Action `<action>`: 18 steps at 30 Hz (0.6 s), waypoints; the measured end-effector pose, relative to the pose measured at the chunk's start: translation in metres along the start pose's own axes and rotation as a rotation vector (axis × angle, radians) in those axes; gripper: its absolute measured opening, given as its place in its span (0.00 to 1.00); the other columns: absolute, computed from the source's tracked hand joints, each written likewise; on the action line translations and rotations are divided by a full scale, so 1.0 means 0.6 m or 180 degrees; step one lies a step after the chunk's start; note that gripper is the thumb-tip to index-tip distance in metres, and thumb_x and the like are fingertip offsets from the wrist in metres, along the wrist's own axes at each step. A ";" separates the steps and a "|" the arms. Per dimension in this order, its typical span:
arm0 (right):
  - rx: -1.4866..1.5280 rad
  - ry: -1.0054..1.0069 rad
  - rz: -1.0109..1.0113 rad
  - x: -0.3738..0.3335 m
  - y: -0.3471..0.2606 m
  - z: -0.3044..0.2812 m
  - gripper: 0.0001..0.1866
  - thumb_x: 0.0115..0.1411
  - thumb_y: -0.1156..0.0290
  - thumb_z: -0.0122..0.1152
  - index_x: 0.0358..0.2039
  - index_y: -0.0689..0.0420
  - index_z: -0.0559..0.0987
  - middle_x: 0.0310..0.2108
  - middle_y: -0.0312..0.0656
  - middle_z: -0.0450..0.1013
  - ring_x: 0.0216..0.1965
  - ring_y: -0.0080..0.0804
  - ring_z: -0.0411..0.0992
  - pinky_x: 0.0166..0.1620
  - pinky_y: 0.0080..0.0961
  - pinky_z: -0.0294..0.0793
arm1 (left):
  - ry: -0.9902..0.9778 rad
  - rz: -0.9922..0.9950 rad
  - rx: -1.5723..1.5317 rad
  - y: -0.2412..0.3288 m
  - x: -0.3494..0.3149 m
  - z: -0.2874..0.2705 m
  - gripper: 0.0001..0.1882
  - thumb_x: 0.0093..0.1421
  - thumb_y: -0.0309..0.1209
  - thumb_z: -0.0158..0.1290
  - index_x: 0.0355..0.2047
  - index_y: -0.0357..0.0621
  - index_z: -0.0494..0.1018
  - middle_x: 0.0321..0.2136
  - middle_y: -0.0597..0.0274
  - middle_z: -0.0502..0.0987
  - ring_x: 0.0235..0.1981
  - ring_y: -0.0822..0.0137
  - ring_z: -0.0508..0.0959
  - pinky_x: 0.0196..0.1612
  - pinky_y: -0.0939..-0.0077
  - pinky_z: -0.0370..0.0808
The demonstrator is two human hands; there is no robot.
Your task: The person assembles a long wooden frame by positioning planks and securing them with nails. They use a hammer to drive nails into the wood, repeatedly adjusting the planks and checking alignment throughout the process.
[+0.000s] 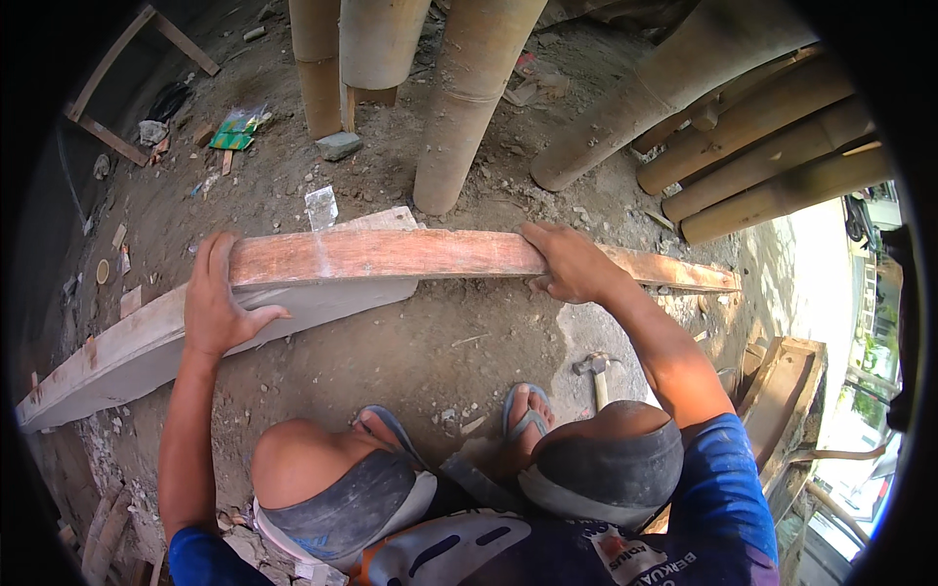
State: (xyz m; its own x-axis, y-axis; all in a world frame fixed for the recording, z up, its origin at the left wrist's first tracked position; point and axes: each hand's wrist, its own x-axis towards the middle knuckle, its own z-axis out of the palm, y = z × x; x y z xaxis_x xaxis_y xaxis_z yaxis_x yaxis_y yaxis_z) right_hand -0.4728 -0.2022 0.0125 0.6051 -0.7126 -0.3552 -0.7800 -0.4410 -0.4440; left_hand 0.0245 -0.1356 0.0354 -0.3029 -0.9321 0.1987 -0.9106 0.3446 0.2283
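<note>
A long reddish wooden plank (391, 256) stretches from left to right in front of my knees. My left hand (220, 303) grips it near its left end, with fingers over the far edge and the thumb stretched out along the near side. Farther right, my right hand (572, 262) is closed around the same plank, fingers over its top edge and thumb below. A wider grey-white board (127, 356) runs under the plank and out to the left. How the two pieces touch under my left hand is hidden.
A hammer (596, 376) lies on a pale concrete patch by my right foot. Thick bamboo poles (459, 107) stand ahead, with more leaning at the right. A wooden trough-like box (787, 391) sits at right. A green wrapper (234, 129) and a wooden frame (107, 59) lie far left.
</note>
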 end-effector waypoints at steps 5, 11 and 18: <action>0.1214 -0.0656 0.0139 0.064 -0.027 -0.048 0.60 0.41 0.49 0.85 0.69 0.59 0.63 0.59 0.61 0.71 0.63 0.61 0.70 0.66 0.48 0.69 | -0.0223 -0.0235 0.0172 0.013 -0.002 -0.008 0.64 0.30 0.50 0.81 0.67 0.45 0.62 0.63 0.40 0.65 0.61 0.36 0.71 0.60 0.50 0.75; 0.0427 -0.0614 -0.0738 0.158 -0.158 0.000 0.74 0.29 0.50 0.90 0.75 0.56 0.55 0.71 0.63 0.56 0.70 0.62 0.61 0.72 0.47 0.63 | -0.0336 -0.0278 0.0108 0.021 -0.014 -0.014 0.64 0.30 0.48 0.81 0.68 0.46 0.62 0.62 0.42 0.66 0.60 0.36 0.72 0.58 0.50 0.77; 0.0717 -0.0547 -0.1012 0.204 -0.168 0.018 0.61 0.35 0.67 0.81 0.71 0.62 0.59 0.63 0.64 0.65 0.65 0.60 0.66 0.70 0.46 0.66 | -0.0414 -0.0545 -0.0058 0.025 -0.020 -0.009 0.66 0.30 0.47 0.81 0.70 0.46 0.60 0.65 0.41 0.65 0.64 0.36 0.69 0.62 0.49 0.73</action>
State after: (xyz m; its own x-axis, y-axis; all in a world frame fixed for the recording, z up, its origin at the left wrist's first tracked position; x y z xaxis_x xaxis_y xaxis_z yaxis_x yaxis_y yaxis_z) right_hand -0.3183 -0.2392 0.0049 0.8425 -0.4507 -0.2950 -0.5074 -0.4802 -0.7155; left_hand 0.0158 -0.1184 0.0415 -0.1791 -0.9833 0.0313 -0.9470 0.1809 0.2656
